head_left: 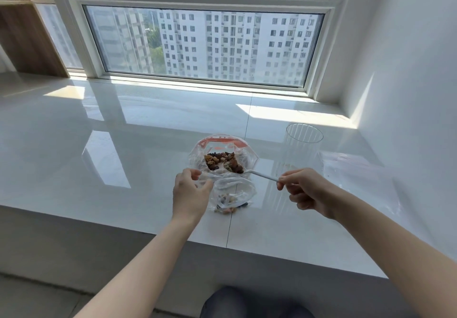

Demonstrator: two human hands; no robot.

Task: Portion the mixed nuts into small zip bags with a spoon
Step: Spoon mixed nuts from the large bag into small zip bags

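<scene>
A large clear bag (249, 155) with a red zip strip lies open on the white sill, with mixed nuts (223, 160) heaped inside. Just in front of it stands a small clear zip bag (233, 194) with a few nuts at its bottom. My left hand (191, 190) pinches the small bag's left rim and holds its mouth open. My right hand (305, 189) grips the handle of a white plastic spoon (262, 175). The spoon's bowl reaches into the nuts at the big bag's near right edge.
A tall clear ribbed cup (300, 149) stands to the right of the big bag. Flat empty zip bags (356, 172) lie beyond it near the right wall. The sill's front edge (222, 246) drops off just below the small bag. A window runs along the back.
</scene>
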